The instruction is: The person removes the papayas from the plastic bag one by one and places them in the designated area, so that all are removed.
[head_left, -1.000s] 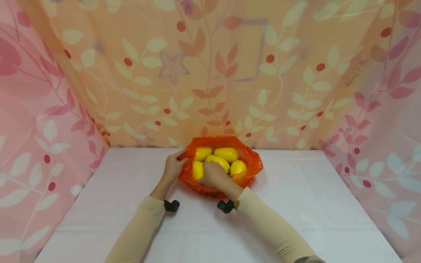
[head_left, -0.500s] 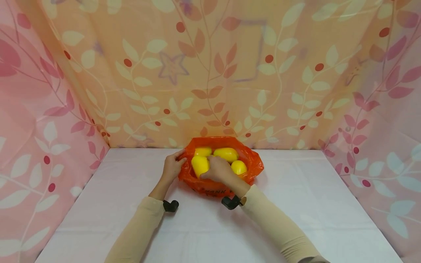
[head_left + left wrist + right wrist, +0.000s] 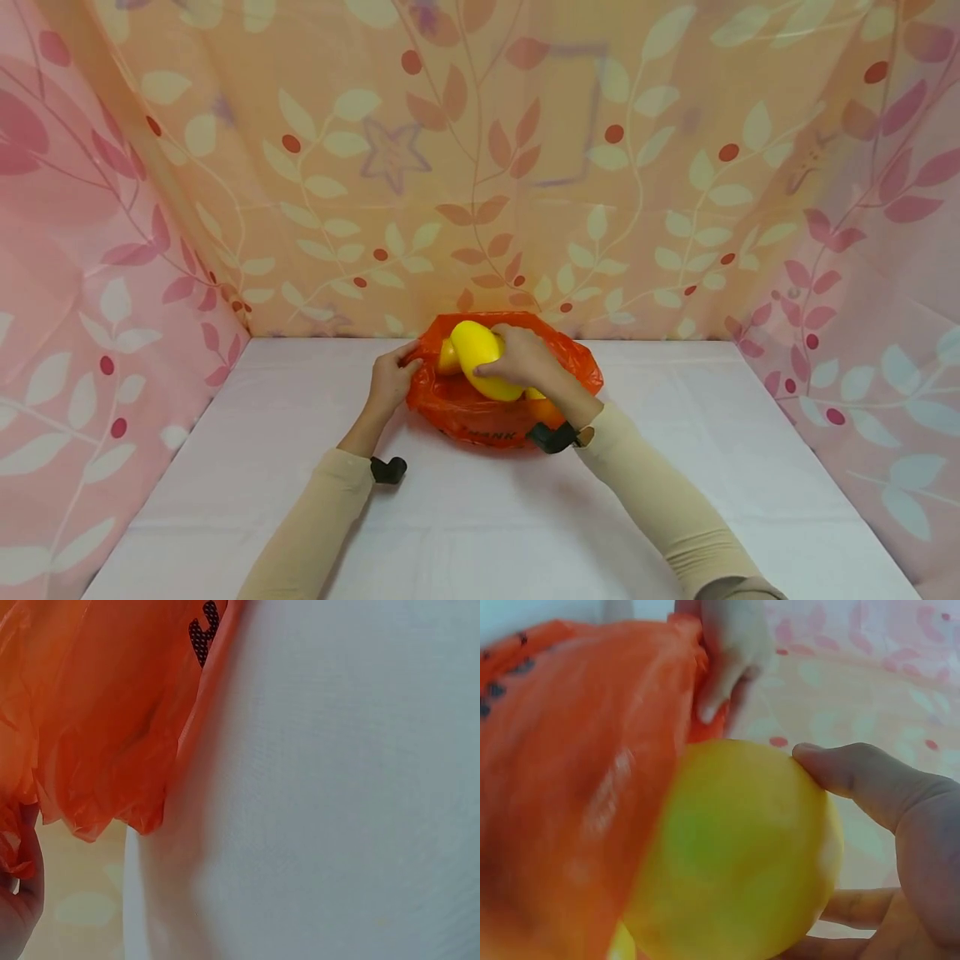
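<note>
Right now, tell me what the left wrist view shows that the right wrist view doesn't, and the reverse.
Only the left wrist: a wide sweep of white tabletop; the other has at most a pale corner. Only the right wrist: a yellow fruit held by the right hand. Both: the orange bag, the left hand and patterned backdrop.

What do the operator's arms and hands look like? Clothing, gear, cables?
The left hand and right hand wear no gloves. The left sleeve and right sleeve are long, plain beige, fairly close-fitting. A small, bent black bracket shows at each wrist: left bracket, right bracket. No cables visible.
</note>
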A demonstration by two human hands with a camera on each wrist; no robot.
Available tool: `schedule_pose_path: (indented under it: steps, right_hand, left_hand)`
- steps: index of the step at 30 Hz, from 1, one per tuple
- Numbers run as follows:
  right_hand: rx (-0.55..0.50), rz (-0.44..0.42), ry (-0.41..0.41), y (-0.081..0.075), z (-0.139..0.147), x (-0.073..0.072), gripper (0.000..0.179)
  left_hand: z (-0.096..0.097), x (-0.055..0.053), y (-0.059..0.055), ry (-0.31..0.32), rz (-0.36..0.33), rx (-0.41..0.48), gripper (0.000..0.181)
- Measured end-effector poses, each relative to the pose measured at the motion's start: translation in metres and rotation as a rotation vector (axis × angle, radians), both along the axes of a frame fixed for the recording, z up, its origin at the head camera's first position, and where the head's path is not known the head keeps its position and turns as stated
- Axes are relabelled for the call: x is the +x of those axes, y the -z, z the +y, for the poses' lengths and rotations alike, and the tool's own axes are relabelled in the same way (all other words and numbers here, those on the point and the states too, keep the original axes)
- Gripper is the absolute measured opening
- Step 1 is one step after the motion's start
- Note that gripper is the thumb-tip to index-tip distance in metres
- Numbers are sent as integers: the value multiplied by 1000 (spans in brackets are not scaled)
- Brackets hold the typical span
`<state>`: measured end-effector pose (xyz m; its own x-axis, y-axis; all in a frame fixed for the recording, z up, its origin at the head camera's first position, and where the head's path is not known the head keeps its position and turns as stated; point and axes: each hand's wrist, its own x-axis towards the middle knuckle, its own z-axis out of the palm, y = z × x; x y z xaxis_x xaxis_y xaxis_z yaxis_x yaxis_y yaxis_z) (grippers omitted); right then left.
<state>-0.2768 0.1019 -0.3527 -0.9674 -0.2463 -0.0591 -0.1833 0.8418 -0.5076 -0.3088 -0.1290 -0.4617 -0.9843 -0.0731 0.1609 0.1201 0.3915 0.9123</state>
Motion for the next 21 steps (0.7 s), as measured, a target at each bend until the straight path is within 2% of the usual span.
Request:
schedule_pose_path:
  steps: [6, 15, 21]
  right_hand:
    - [28, 29, -17, -16, 19, -10, 85]
    - [-26, 15, 30, -42, 55, -23, 85]
    - [-23, 11, 49, -56, 74, -31, 84]
  left_hand:
    - [-4, -1, 2, -8, -1, 5, 39]
    - [-8, 1, 1, -7, -11, 14, 40]
    - [-11, 1, 0, 2, -15, 33, 40]
